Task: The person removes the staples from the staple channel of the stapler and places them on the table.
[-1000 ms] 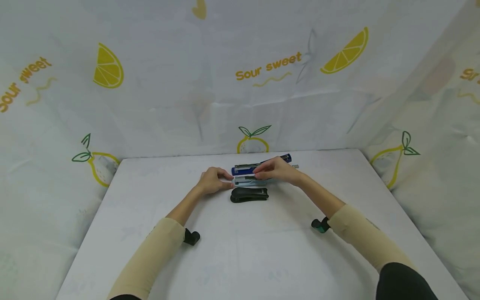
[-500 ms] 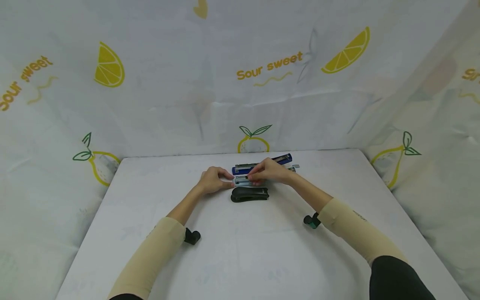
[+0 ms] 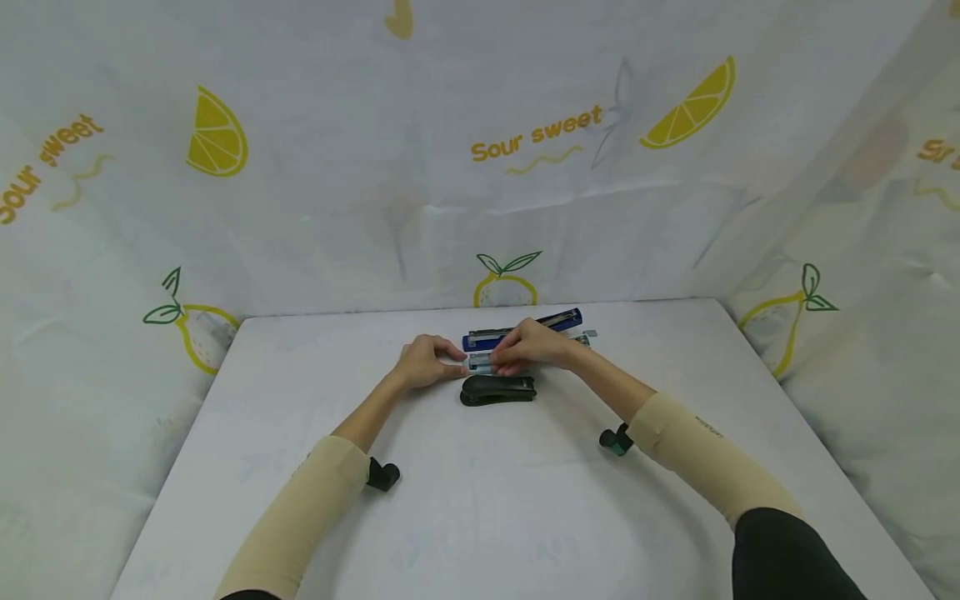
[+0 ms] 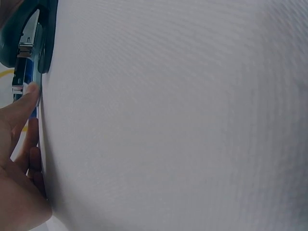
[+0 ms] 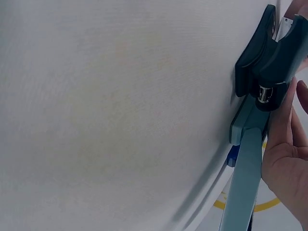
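A light blue stapler (image 3: 480, 364), its top swung back to the right, lies between two other staplers. My left hand (image 3: 426, 360) holds its left end between thumb and fingers. Over its staple channel, my right hand (image 3: 534, 343) has thumb and fingertips closed on the stapler's body and covers much of it. Whether a staple strip is under those fingers, I cannot tell. In the right wrist view the swung-back light blue arm (image 5: 245, 178) runs beside the right palm. Just in front lies a closed black stapler (image 3: 498, 390), dark green in the right wrist view.
Behind, near the far table edge, a dark blue stapler (image 3: 480, 343) lies opened, its top (image 3: 566, 319) stretching right. All three staplers sit close together on the white table (image 3: 480, 500). A white printed cloth (image 3: 337, 167) hangs behind it.
My right hand has moved left along the light blue stapler and down toward its channel, with the forearm following. The left hand and the staplers stay in place.
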`<state>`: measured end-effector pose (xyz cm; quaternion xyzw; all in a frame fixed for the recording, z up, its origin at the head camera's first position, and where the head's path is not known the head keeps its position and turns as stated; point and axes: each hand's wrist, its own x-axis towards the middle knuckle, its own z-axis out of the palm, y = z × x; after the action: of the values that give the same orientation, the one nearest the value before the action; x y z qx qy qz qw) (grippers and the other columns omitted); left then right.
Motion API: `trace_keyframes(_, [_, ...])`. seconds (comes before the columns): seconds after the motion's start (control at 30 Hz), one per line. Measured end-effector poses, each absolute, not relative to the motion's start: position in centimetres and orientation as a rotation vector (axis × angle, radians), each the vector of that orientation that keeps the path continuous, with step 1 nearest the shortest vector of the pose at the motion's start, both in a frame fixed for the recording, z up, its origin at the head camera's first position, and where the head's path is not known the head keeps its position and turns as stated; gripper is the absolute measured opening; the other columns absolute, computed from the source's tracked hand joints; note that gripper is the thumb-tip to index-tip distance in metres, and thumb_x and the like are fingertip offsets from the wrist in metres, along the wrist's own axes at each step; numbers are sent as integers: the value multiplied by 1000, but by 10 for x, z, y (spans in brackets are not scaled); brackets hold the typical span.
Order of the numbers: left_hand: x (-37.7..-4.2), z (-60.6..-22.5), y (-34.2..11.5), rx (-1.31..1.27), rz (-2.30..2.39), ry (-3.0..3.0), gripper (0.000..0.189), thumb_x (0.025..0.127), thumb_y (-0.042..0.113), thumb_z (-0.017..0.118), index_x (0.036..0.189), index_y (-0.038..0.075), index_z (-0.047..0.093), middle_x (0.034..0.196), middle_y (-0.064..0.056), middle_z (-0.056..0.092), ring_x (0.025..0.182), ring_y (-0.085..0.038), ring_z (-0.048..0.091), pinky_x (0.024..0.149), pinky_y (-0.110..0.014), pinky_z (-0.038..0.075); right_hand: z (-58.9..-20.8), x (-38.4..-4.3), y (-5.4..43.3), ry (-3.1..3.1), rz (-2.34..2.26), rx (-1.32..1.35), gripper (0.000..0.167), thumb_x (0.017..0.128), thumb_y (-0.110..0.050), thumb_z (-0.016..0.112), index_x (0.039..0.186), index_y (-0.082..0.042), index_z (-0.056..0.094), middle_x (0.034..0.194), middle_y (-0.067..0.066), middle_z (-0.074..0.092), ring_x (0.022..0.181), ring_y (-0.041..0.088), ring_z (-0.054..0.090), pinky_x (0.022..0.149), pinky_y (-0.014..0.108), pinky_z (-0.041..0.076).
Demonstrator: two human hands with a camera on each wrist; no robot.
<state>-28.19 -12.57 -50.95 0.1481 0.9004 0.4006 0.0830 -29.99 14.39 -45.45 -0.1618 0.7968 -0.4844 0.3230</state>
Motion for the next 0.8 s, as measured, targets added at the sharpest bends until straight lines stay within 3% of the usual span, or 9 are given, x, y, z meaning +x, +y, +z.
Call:
trace_keyframes(0.5, [-281, -508, -125, 471, 1194, 2691, 26, 89, 28, 91, 111, 16, 85, 123, -5, 82, 121, -25, 72, 113, -56, 46, -454, -301, 146, 1870, -1404, -256, 31, 107, -4, 66, 130, 16, 70, 101, 11, 85, 84, 12, 82, 79, 22, 64])
trace_keyframes(0.8, [-280, -507, -126, 461, 1206, 2677, 25, 89, 26, 91, 111, 15, 85, 123, -6, 82, 121, -26, 72, 113, -55, 47, -458, -299, 145, 1843, -1496, -231, 30, 106, -5, 67, 128, 16, 71, 99, 10, 84, 85, 12, 82, 79, 22, 64])
